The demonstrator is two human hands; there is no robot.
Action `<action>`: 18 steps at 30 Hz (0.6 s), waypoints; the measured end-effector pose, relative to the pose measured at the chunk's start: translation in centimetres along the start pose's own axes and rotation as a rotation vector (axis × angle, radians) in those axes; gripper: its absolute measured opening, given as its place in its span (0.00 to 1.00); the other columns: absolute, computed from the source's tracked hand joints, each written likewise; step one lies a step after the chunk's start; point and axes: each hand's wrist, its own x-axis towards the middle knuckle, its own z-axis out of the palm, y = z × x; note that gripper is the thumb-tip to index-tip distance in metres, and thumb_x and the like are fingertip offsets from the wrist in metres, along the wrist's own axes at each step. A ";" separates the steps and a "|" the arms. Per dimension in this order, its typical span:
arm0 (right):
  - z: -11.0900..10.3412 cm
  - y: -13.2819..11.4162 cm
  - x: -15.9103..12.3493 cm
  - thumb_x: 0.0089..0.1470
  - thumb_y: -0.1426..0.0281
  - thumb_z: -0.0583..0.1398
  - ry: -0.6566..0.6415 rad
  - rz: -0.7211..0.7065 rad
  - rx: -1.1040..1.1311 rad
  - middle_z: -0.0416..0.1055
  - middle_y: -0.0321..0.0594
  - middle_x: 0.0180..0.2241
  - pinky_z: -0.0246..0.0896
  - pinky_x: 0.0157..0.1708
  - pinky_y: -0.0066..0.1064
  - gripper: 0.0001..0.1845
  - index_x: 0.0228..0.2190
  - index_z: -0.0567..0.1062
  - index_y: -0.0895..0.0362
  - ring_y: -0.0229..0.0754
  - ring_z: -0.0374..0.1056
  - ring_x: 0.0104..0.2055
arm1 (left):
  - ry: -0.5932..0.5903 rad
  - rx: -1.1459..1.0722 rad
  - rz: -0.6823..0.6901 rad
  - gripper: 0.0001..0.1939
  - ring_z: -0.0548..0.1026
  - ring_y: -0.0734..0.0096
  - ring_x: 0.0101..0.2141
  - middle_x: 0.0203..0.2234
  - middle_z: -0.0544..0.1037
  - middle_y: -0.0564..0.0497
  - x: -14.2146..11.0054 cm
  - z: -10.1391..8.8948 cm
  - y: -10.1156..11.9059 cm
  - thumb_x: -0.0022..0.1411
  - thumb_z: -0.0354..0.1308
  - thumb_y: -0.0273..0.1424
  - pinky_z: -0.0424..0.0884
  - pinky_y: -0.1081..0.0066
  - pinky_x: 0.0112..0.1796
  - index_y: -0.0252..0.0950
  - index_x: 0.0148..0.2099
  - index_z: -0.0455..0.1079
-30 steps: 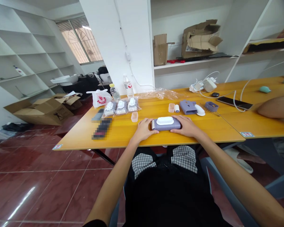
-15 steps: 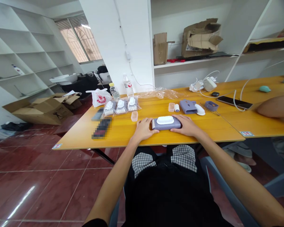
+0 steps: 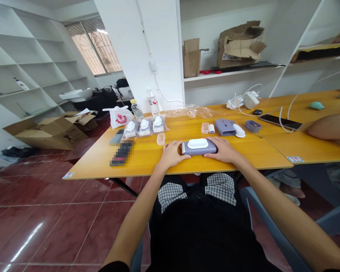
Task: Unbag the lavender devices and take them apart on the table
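A: Hands, quick?
B: My left hand [image 3: 172, 154] is part-curled at the left end of the purple case [image 3: 201, 152], thumb at its near edge. My right hand [image 3: 221, 149] cups the right end the same way. Both have hold of it.
A: Case position?
B: Lying near the front edge of the bench [image 3: 147, 160], white bristled piece [image 3: 197, 143] on top. Its underside is hidden, and the fingers cover parts of both ends.
A: Anything unreadable?
B: Dark item [image 3: 121, 154], left side: pixelated, can't name it. Three wrapped packs [image 3: 145, 128] sit behind clear film, details blurred. Small pinkish tub [image 3: 160, 139] is just beyond my left hand.
A: Right side?
B: Open purple holder [image 3: 225, 127] touches a white oval piece [image 3: 239, 131]; their contact is partly hidden. Phone [image 3: 280, 122] has a cable across it. Another person's arm [image 3: 330, 126] is cut off by the frame.
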 end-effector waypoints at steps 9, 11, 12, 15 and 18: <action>0.1 0.0 0.0 0.57 0.45 0.68 0.015 -0.004 0.006 0.73 0.50 0.65 0.58 0.68 0.66 0.45 0.70 0.65 0.44 0.68 0.68 0.67 | -0.012 -0.035 0.033 0.39 0.69 0.43 0.68 0.66 0.73 0.42 -0.2 0.0 -0.1 0.64 0.71 0.49 0.59 0.45 0.68 0.44 0.72 0.65; 0.1 0.0 0.0 0.57 0.45 0.68 0.019 -0.002 0.005 0.73 0.50 0.65 0.58 0.68 0.66 0.45 0.70 0.65 0.43 0.68 0.68 0.67 | -0.006 -0.055 0.027 0.40 0.70 0.44 0.67 0.65 0.74 0.42 -0.1 0.0 -0.1 0.64 0.71 0.49 0.60 0.46 0.68 0.42 0.71 0.65; 0.1 0.0 0.0 0.57 0.45 0.68 0.019 0.000 0.005 0.72 0.50 0.66 0.58 0.68 0.66 0.45 0.70 0.65 0.44 0.69 0.68 0.67 | -0.005 -0.066 0.022 0.40 0.71 0.44 0.67 0.64 0.75 0.41 -0.1 0.0 -0.2 0.63 0.72 0.49 0.60 0.46 0.68 0.41 0.71 0.66; 0.0 -0.1 -0.1 0.57 0.45 0.67 0.017 0.004 0.003 0.72 0.50 0.67 0.57 0.69 0.65 0.45 0.70 0.66 0.45 0.69 0.66 0.69 | -0.005 -0.086 0.006 0.40 0.73 0.45 0.65 0.61 0.77 0.41 0.0 0.1 -0.3 0.61 0.74 0.49 0.61 0.47 0.67 0.40 0.69 0.68; 0.0 -0.2 -0.1 0.57 0.45 0.67 0.016 -0.001 0.002 0.71 0.50 0.67 0.57 0.69 0.65 0.45 0.70 0.66 0.45 0.68 0.66 0.69 | -0.001 -0.090 0.006 0.39 0.73 0.45 0.64 0.61 0.77 0.42 0.1 0.1 -0.4 0.61 0.75 0.48 0.62 0.47 0.67 0.40 0.67 0.69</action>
